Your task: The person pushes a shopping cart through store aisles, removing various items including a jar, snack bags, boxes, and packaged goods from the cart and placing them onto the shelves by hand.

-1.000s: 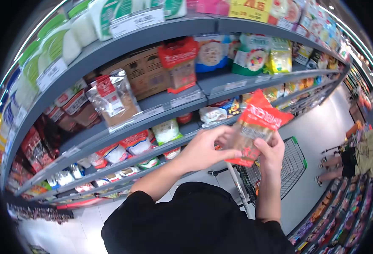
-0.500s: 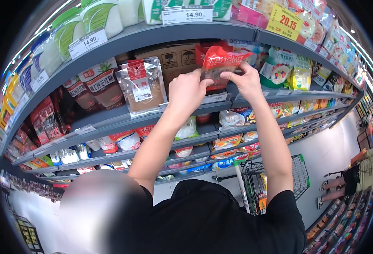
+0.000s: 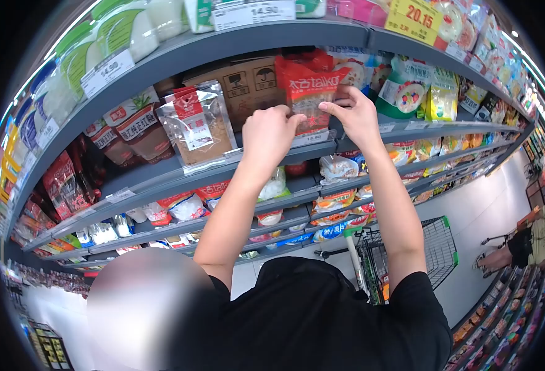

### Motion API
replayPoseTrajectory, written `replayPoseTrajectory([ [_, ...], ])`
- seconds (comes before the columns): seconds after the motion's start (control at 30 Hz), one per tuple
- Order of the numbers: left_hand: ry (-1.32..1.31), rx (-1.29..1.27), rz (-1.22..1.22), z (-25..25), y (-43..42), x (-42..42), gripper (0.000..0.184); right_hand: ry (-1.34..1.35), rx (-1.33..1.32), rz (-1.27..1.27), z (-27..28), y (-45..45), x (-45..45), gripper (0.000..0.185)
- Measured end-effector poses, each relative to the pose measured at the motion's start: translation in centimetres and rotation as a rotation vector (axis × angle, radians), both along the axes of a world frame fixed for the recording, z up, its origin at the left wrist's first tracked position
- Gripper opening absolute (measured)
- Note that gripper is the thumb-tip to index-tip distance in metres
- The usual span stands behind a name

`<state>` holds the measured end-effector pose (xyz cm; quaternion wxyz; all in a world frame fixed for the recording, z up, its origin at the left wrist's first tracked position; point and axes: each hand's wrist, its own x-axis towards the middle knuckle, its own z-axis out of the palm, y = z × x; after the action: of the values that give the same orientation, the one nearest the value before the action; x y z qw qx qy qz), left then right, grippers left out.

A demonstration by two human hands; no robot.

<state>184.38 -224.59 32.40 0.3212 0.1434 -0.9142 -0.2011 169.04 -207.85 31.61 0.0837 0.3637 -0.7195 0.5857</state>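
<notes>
A red Taikoo bag (image 3: 312,93) stands upright on the shelf, in front of another red-topped bag. My left hand (image 3: 270,137) is at its lower left side, thumb against the bag and fingers curled round its edge. On the other side my right hand (image 3: 354,116) has its thumb on the front and its fingers behind the right edge. A price label (image 3: 313,138) sits on the shelf edge just below the bag. To the left of it are a cardboard box (image 3: 248,93) and a clear-topped bag of brown contents (image 3: 199,127).
Green and white bags (image 3: 405,89) stand to the right on the same shelf. More packets line the shelves above and below. A wire shopping cart (image 3: 433,250) is at the lower right on the aisle floor. Another person (image 3: 535,238) is at the far right.
The red bag has gone from in front of my body up onto the shelf, both hands moving with it. Over the last half second it has straightened upright, and the view has shifted slightly.
</notes>
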Motion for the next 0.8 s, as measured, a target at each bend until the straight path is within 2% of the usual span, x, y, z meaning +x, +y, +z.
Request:
replayPoseTrajectory([
  [0.03,-0.018,-0.031,0.03,0.2,0.0,0.4,0.045,0.002,-0.005,0.002,0.1,0.1,0.1,0.061],
  [0.13,0.062,-0.038,0.104,0.5,1.1,1.6,0.05,0.118,-0.058,-0.108,-1.5,1.4,0.4,0.076],
  [0.2,0.093,-0.006,0.121,0.3,2.0,1.8,0.057,0.166,-0.092,-0.159,-2.2,3.4,2.2,0.073],
  [0.27,0.084,-0.062,0.151,0.8,3.9,2.5,0.06,0.285,-0.151,-0.278,-4.1,5.8,5.4,0.058],
  [0.3,0.225,-0.158,0.195,-0.6,4.2,2.3,0.061,0.333,-0.232,-0.288,-5.5,7.1,7.2,0.048],
  [0.33,0.329,-0.11,0.078,-0.7,6.1,3.0,0.06,0.415,-0.264,-0.303,-7.2,9.0,9.2,0.038],
  [0.37,0.445,-0.188,0.076,-1.8,7.8,3.2,0.05,0.404,-0.276,-0.291,-8.9,11.1,11.3,0.031],
  [0.43,0.533,-0.165,-0.226,-5.0,12.6,3.9,0.028,0.354,-0.234,-0.239,-13.8,15.8,15.0,0.023],
  [0.47,0.473,-0.121,-0.502,-7.5,14.6,3.9,0.028,0.263,-0.07,-0.284,-16.1,18.9,17.2,0.02],
  [0.5,0.333,-0.056,-0.719,-9.7,17.5,4.1,0.029,0.128,-0.02,-0.371,-19.6,21.2,18.9,0.015],
  [0.53,0.064,-0.075,-0.886,-12.0,19.7,3.6,0.037,0.022,-0.015,-0.481,-22.1,23.6,20.5,0.016],
  [0.6,-0.295,-0.174,-1.211,-16.3,24.3,2.6,0.064,-0.31,0.269,-0.621,-24.8,29.9,25.3,0.027],
  [0.63,-0.449,-0.266,-1.305,-18.5,25.9,2.2,0.075,-0.463,0.444,-0.682,-25.6,32.9,27.9,0.033],
  [0.7,-0.634,-0.438,-1.407,-25.1,28.0,1.4,0.086,-0.474,0.676,-0.783,-30.1,37.6,34.0,0.038],
  [0.73,-0.733,-0.509,-1.428,-28.5,28.9,0.8,0.089,-0.514,0.794,-0.747,-31.8,39.6,37.3,0.036],
  [0.77,-0.805,-0.573,-1.455,-31.7,29.6,0.1,0.076,-0.553,0.908,-0.707,-33.3,41.0,40.4,0.035],
  [0.8,-0.878,-0.639,-1.477,-34.4,30.1,-0.6,0.063,-0.654,0.907,-0.697,-35.0,41.9,43.1,0.032],
])
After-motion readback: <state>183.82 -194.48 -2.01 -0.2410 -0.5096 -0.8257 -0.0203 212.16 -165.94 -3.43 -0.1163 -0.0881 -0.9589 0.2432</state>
